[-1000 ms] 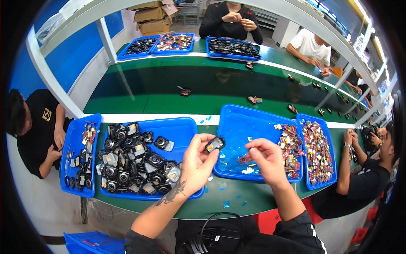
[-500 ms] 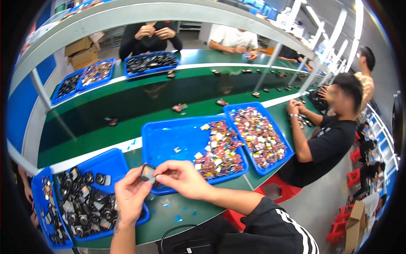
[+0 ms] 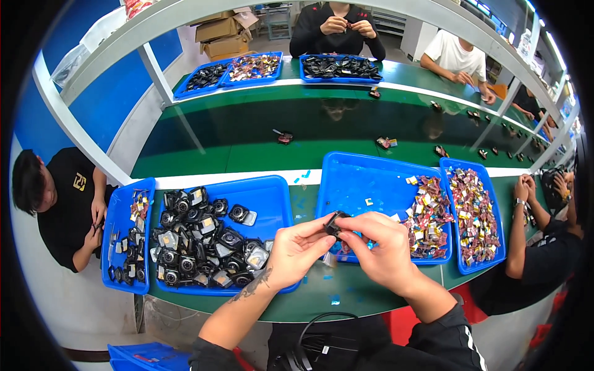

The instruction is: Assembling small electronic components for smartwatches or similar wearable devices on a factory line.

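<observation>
My left hand [image 3: 296, 252] and my right hand [image 3: 385, 248] meet above the near table edge. Between their fingertips is a small black smartwatch case [image 3: 335, 224], tilted nearly edge-on. Both hands pinch it, and the fingers partly hide it. Left of my hands, a pile of black smartwatch cases [image 3: 204, 238] fills much of a blue tray [image 3: 279, 188]; some show round backs, others clear or grey faces. Behind my right hand, another blue tray [image 3: 362, 176] has small reddish, yellow and silver electronic parts [image 3: 427, 213] heaped at its right side.
A narrow blue tray [image 3: 148, 185] stands far left, another tray of electronic parts [image 3: 473, 213] at right. Beyond them runs a green conveyor belt [image 3: 247, 139] carrying scattered assemblies. A white metal frame [image 3: 154, 74] arches overhead. Co-workers sit left, right and opposite. Blue film scraps [image 3: 335, 300] lie nearby.
My view has swung left, bringing the left-hand co-worker into sight. The smartwatch case has turned from showing its grey face to nearly edge-on, still between both hands.
</observation>
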Motion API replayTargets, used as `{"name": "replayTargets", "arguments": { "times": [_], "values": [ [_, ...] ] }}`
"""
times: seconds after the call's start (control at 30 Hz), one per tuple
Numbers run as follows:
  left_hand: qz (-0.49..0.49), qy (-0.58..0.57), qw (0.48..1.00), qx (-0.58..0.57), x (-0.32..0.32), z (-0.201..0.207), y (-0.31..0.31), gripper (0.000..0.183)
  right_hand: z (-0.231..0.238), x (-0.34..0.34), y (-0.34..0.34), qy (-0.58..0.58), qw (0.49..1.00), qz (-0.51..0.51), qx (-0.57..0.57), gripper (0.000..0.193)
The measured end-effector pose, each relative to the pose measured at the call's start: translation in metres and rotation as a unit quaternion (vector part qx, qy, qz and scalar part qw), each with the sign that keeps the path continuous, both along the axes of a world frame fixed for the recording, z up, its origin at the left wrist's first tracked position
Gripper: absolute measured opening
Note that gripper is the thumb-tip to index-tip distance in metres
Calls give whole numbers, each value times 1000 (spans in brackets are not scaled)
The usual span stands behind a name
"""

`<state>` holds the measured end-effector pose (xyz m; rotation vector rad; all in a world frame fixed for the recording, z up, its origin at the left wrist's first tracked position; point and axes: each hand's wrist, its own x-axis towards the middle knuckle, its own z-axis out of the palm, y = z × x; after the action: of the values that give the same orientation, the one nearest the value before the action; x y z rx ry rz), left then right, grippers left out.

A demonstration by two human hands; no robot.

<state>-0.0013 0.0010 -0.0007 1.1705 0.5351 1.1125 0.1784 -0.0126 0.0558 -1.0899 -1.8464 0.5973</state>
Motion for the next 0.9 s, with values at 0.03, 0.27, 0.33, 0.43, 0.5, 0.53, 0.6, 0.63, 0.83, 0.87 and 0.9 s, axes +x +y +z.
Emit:
{"name": "replayTargets", "arguments": {
  "times": [0.03, 0.27, 0.33, 0.43, 0.5, 0.53, 0.6, 0.63, 0.83, 0.87, 0.9],
  "values": [
    [-17, 5, 1000, -20, -3, -1, 0, 44, 4, -3, -2, -21, 1000, -20, 5, 17],
    [-15, 29, 999, -13, -2, -2, 2, 41, -6, -2, 2, -34, 998, -16, 51, 14],
    [-3, 20, 1000, 24, 0, -2, 2, 41, -6, -4, 2, -27, 999, -17, 40, 14],
    [-7, 22, 1000, 10, 0, -2, 1, 40, -8, -5, 3, -20, 999, -22, 28, 14],
    [0, 25, 1000, 15, 1, -4, 1, 40, -8, -5, 3, -21, 999, -25, 25, 14],
    [6, 30, 999, 20, 1, -5, 0, 40, -8, -5, 3, -25, 999, -24, 20, 14],
    [2, 29, 999, 17, 0, -4, 0, 40, -9, -5, 3, -28, 999, -24, 14, 14],
    [-2, 28, 999, 14, 0, -3, -1, 40, -11, -5, 3, -23, 999, -27, 17, 13],
    [4, 63, 998, 18, 1, 2, -5, 40, 3, -2, 0, -98, 991, -61, 65, 18],
    [2, 63, 998, 17, 0, 4, -5, 40, 4, -1, 0, -108, 990, -71, 59, 24],
    [-3, 76, 997, 29, -2, 5, -4, 40, 2, 0, 2, -107, 990, -72, 57, 24]
  ]
}}
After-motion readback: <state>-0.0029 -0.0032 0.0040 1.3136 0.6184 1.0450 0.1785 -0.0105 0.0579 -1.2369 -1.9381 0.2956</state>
